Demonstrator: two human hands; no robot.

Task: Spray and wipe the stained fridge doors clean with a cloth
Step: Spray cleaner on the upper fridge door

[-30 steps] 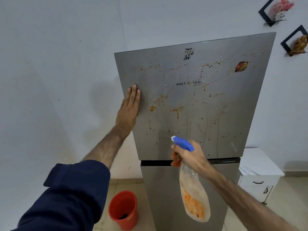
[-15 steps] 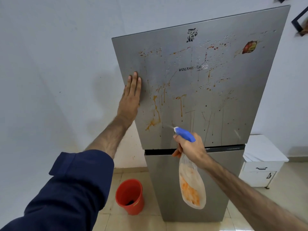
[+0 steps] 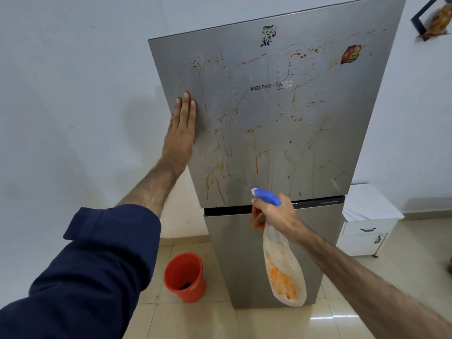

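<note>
The grey upper fridge door (image 3: 305, 143) is streaked with orange-brown drips and beaded with spray droplets. The lower door (image 3: 234, 253) stands beneath a dark gap. My left hand (image 3: 182, 133) presses flat against the upper door's left edge, fingers straight. My right hand (image 3: 274, 212) grips the neck of a spray bottle (image 3: 283, 270) with a blue trigger head and orange liquid, nozzle pointed at the bottom of the upper door. I see no cloth.
A red bucket (image 3: 184, 277) stands on the tiled floor left of the fridge. A low white cabinet (image 3: 367, 223) sits to the right against the wall. A dark wall shelf (image 3: 430, 18) hangs at the upper right.
The spray bottle and my right hand stay near the gap between the doors. Orange stains on the upper door have run further down. The view has tilted down a little.
</note>
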